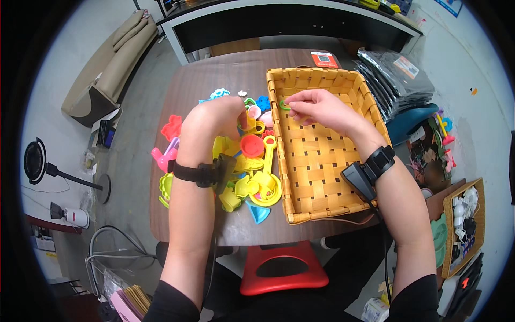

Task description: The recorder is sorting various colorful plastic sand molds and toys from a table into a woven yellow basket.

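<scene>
My right hand [321, 110] is over the far left part of a woven yellow-brown basket [369, 102]. Its thumb and fingertips pinch a small green ring-shaped plastic piece [282, 105]. To the left, my left hand [230, 111] bends down into a pile of colourful plastic toys beside the basket, nearest a yellow toy [252, 126]. The back of that hand and wrist hides most of its fingers. Around it lie a red round cup [251, 145], a yellow scoop [269, 155], a blue star-like mould [263, 103] and a light blue triangular piece [258, 212].
All this is on a brown wooden table [188, 80]. More toys, including a red flower-shaped mould [171, 127], lie left of my left forearm. Stacked plastic-wrapped packages [394, 80] are right of the basket. A red stool [284, 268] stands below the near edge.
</scene>
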### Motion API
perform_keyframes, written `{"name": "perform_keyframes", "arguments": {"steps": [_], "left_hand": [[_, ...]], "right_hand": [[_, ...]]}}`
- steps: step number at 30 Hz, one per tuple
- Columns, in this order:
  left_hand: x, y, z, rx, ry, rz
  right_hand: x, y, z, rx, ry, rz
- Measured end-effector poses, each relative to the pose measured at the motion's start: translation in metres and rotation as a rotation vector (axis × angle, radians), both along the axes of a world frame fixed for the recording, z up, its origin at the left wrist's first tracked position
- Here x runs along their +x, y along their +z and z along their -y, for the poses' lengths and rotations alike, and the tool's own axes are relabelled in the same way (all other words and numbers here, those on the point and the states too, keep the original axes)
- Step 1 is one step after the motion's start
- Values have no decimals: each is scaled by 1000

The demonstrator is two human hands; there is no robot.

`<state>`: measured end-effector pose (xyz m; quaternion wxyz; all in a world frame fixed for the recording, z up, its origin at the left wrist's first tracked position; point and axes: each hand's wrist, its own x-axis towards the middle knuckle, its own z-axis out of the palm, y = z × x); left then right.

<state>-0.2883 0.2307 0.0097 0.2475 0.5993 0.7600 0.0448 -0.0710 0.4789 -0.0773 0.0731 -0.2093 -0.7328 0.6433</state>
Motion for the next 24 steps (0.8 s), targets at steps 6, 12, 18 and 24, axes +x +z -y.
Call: {"name": "perform_keyframes", "arguments": {"steps": [6,12,18,24], "left_hand": [[27,42,5,-61,311,-226],[14,61,20,451,205,-189],[43,63,-7,479,168,-199],[95,60,-52,511,110,-195]], "right_hand": [[-1,2,1,-1,-14,-24],[-1,10,1,-3,-31,-52],[4,26,5,13,-75,-93],[10,41,-1,33,-141,-129]]}}
